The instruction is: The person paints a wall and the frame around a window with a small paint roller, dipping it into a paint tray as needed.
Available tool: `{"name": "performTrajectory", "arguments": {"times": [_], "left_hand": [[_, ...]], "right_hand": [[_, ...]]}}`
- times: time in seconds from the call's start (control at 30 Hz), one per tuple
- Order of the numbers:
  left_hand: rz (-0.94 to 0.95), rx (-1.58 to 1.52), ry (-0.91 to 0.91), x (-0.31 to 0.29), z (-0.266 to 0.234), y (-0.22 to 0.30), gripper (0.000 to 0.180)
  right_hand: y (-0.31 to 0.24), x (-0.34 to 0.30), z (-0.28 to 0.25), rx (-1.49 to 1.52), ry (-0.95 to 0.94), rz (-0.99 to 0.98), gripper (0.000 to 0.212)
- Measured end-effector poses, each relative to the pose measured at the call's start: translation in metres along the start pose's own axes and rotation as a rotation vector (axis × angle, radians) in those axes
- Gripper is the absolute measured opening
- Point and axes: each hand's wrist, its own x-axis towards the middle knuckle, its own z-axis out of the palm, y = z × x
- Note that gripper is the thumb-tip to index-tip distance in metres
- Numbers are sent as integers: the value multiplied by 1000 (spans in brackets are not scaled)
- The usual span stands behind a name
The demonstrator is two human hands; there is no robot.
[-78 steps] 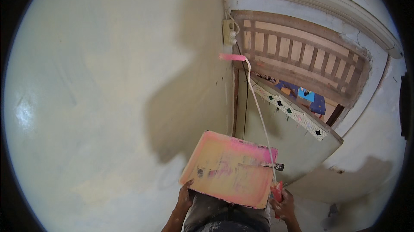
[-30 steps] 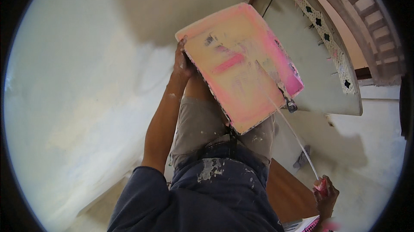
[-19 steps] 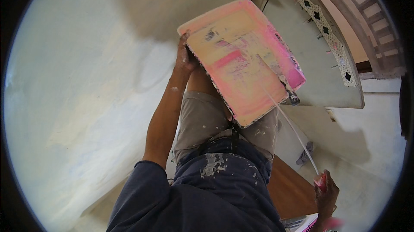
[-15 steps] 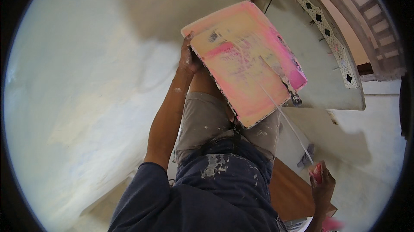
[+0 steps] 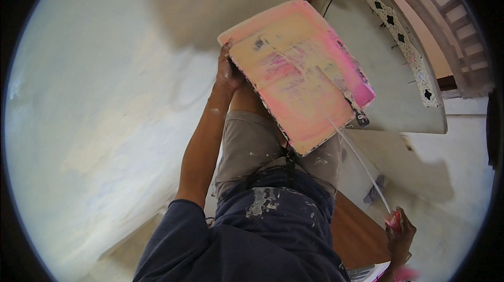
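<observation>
Paint tray (image 5: 304, 116): one, shallow, oblong, corners rounded; set aslant in front of the wearer's thighs, near the wall (image 5: 94, 98). Bed cream-yellow, shading to peach and pink at the margins; magenta and purplish streaks, with dark scuffs, over the middle; stronger pink along the right side, deepening to magenta in the corner there. Near edges chipped, black showing through crusted paint. Left hand (image 5: 229, 69): gripping the tray's left edge, thumb at the rim, paint flecks on the skin. Flat tool (image 5: 362, 118): lying on the tray, paint-caked, its dark end jutting past the right edge. Roller rod (image 5: 362, 164): thin, whitish, reaching over the tray's lower right edge; roller head not clearly distinguishable from the pink smears. Handle (image 5: 392, 221): red, paint-smeared, enclosed by the right hand (image 5: 403, 236). Shorts (image 5: 244, 143): grey-brown, paint-spattered.
</observation>
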Motion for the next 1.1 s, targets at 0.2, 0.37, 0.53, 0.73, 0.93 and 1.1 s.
{"name": "performTrajectory", "arguments": {"times": [0.2, 0.37, 0.53, 0.73, 0.93, 1.1], "left_hand": [[14, -3, -31, 3, -2, 0, 42], [69, 65, 34, 0, 3, -1, 45], [54, 74, -2, -6, 9, 0, 48], [-9, 45, -54, -4, 2, 2, 51], [44, 94, -53, -3, 0, -1, 54], [68, 49, -29, -4, -6, 0, 49]], "right_hand": [[2, -1, -4, 30, 117, -35, 42], [-7, 17, -3, 37, 103, 151, 47], [5, 31, 17, 12, 161, 33, 51], [-29, 72, 43, 15, 115, 36, 56], [-46, 75, 52, 80, 110, -60, 55], [-60, 76, 53, 138, 33, 20, 52]]}}
